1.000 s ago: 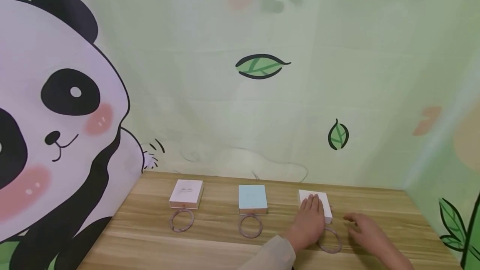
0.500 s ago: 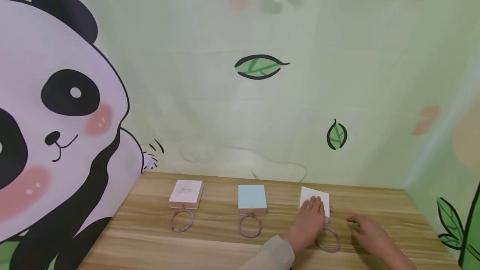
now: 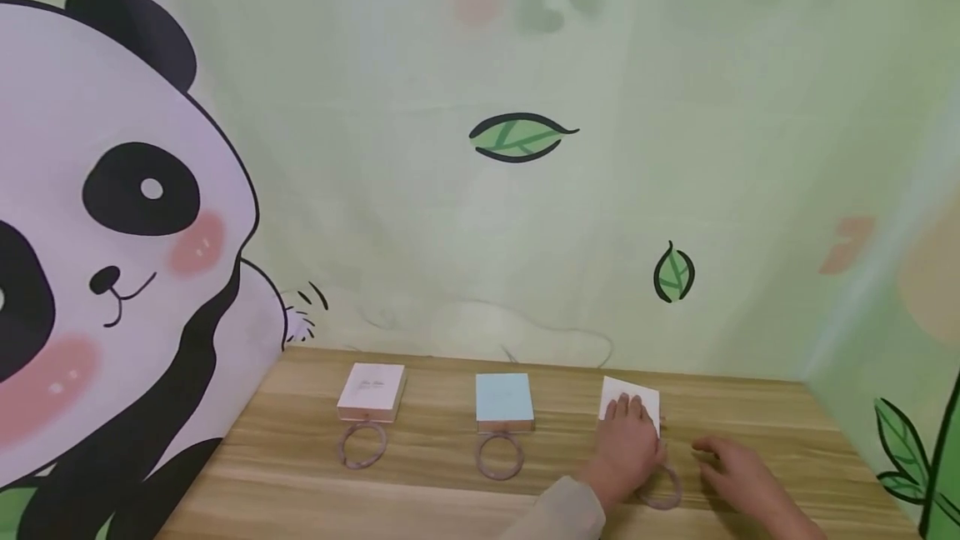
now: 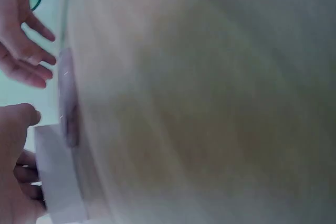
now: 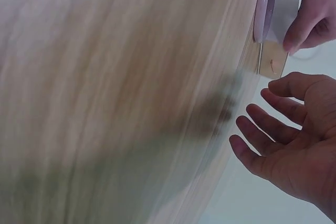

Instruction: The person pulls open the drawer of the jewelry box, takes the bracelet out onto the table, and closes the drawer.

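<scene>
At the right of the head view, my left hand grips a white box, with its fingers over the top and its thumb by the near right edge. The box sits turned at a slight angle on the table. A purplish bangle lies just in front of it, partly hidden by that hand. In the left wrist view, bent fingers show beyond the box. My right hand hovers to the right of the bangle; in the right wrist view its fingers are spread, loosely bent and hold nothing.
A light blue box stands mid-table with a bangle before it. Farther left is a pinkish-white box with another bangle. A green printed backdrop rises behind the wooden table.
The white box has turned slightly under my left hand. That hand has shifted a little to the right and its fingers look more bent. My right hand has barely moved.
</scene>
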{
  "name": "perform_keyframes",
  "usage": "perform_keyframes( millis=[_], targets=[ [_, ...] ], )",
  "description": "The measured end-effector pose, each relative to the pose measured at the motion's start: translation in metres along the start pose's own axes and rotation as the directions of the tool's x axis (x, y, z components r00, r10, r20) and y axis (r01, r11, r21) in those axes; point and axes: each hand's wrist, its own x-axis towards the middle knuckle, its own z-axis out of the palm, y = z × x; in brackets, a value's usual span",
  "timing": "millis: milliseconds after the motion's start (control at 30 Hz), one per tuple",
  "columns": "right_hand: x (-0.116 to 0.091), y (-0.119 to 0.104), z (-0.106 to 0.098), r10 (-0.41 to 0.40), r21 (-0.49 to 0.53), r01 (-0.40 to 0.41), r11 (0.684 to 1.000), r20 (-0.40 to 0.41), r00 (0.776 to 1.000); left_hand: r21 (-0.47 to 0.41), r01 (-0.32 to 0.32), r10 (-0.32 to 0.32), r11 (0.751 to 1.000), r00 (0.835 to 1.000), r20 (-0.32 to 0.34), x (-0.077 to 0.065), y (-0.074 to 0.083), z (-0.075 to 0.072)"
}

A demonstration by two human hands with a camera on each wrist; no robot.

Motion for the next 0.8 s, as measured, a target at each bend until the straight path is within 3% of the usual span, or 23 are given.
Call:
perform_keyframes(
  millis=[167, 333, 433, 567, 667, 800],
  targets=[
    [0.001, -0.001, 0.002, 0.004, 0.022, -0.004, 1.0, -0.003, 1.0, 0.011, 0.071, -0.071, 0.997, 0.997, 0.006, 0.004, 0.011, 0.001],
    [0.001, -0.003, 0.008, -0.017, 0.032, 0.017, 0.999, -0.009, 1.0, -0.018, 0.075, -0.074, 0.997, 0.997, 0.013, 0.002, 0.011, 0.0],
    [0.0, -0.003, 0.011, -0.019, 0.026, 0.019, 0.999, -0.021, 1.0, -0.05, 0.042, -0.044, 0.998, 0.999, -0.028, -0.003, 0.006, -0.001],
    [-0.003, -0.002, 0.007, 0.0, 0.032, 0.0, 0.999, -0.008, 1.0, -0.039, -0.049, 0.045, 0.998, 0.994, -0.102, -0.005, -0.003, 0.0],
    [-0.004, -0.002, 0.004, 0.003, 0.036, -0.003, 0.999, 0.013, 1.0, 0.001, -0.117, 0.116, 0.993, 0.983, -0.145, -0.005, -0.009, 0.002],
    [-0.004, -0.005, 0.004, 0.007, 0.041, -0.009, 0.999, 0.035, 0.999, -0.03, -0.179, 0.17, 0.983, 0.964, -0.207, -0.005, -0.015, 0.005]
  ],
)
